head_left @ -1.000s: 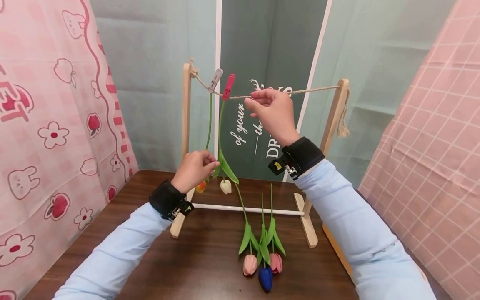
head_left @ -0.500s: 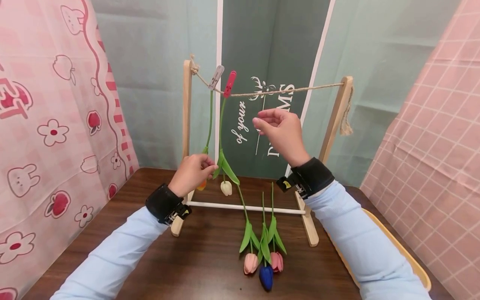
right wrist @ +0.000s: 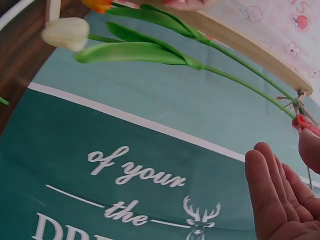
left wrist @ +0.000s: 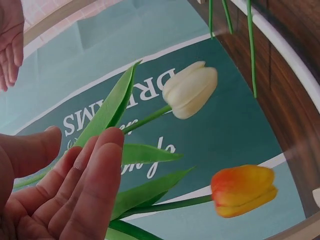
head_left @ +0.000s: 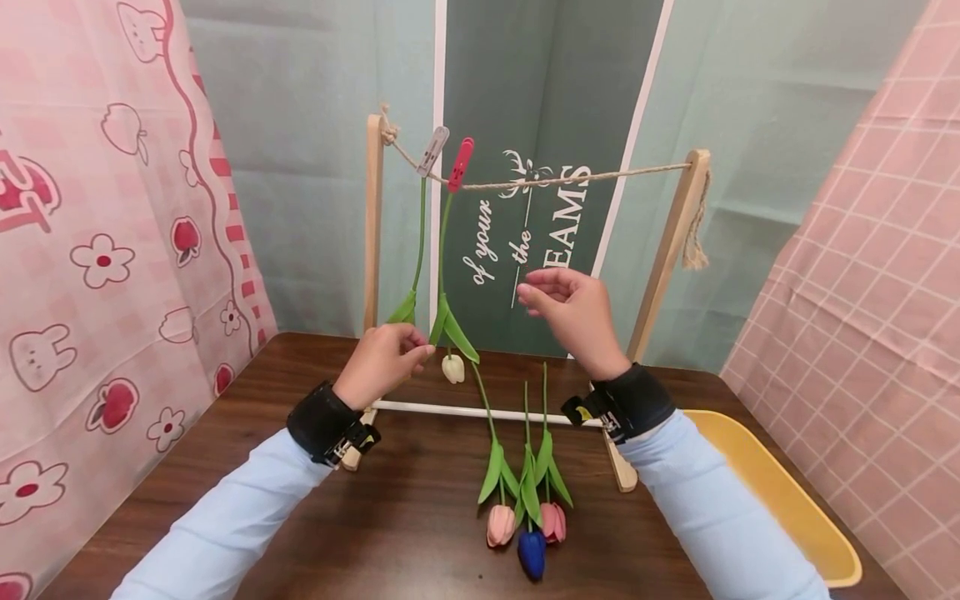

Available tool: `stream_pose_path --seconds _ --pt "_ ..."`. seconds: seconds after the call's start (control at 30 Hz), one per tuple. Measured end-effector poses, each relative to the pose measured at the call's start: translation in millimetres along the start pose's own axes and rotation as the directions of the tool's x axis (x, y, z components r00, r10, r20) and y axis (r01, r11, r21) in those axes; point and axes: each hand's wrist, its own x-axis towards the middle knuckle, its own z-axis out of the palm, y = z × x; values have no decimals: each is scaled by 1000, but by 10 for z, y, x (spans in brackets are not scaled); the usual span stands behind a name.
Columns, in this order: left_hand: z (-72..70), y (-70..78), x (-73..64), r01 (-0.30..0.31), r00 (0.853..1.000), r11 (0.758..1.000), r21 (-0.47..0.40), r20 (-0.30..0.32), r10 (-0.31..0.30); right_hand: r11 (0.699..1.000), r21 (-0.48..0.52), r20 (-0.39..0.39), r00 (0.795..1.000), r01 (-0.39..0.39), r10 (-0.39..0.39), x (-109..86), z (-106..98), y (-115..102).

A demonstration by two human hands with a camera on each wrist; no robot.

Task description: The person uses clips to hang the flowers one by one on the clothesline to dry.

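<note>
At left, the left hand [head_left: 382, 357] is loose, grasping nothing, by the leaves; whether it touches them I can't tell. Next, the orange flower [left wrist: 244, 191] and white flower [head_left: 453, 368] hang head-down from the rope [head_left: 577, 179] by a grey clip [head_left: 432, 152] and red clip [head_left: 461, 164]. They look light, with bendy stems best pinched near the cut end. Rightward, a pale pink flower [head_left: 501, 525], blue flower [head_left: 532, 556] and dark pink flower [head_left: 553, 522] lie on the near desk [head_left: 360, 542]. The right hand [head_left: 581, 317], free, hovers left of the yellow tray [head_left: 780, 492].
</note>
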Motion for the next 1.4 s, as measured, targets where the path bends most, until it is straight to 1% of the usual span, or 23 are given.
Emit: stream_pose_path --seconds 0.07,0.2,0.3,0.43,0.57,0.7,0.9,1.0,1.23,1.4 --pt "20 -21 -26 -3 1000 1000 -10 5 3 1000 13 2 1000 -12 12 -54 -4 67" --pt "66 -52 -76 15 1000 999 -29 25 -14 998 25 3 999 -49 49 -155 -18 198" --pt "98 -65 -108 33 999 999 -38 37 -32 996 33 3 997 -80 80 -227 -36 262" --pt "145 -70 -146 39 998 998 -52 47 -37 992 21 0 992 -122 122 -315 -61 331" --pt "199 -75 -170 27 998 997 -66 53 -24 986 12 -4 986 -168 168 -392 -72 404" --pt "254 -81 -192 19 998 997 -74 54 -15 980 3 -8 980 -197 197 -470 -75 475" --pt "351 -113 -247 55 995 993 -109 89 -46 968 6 -3 968 -251 251 -605 -92 576" --pt "406 -134 -271 62 993 991 -122 106 -49 961 13 1 961 -276 276 -669 -98 617" --pt "543 -164 -306 61 992 986 -158 117 -42 952 -2 -3 952 -306 306 -802 -113 717" --pt "638 -188 -340 64 988 983 -175 147 -38 946 -2 0 946 -323 323 -909 -112 790"
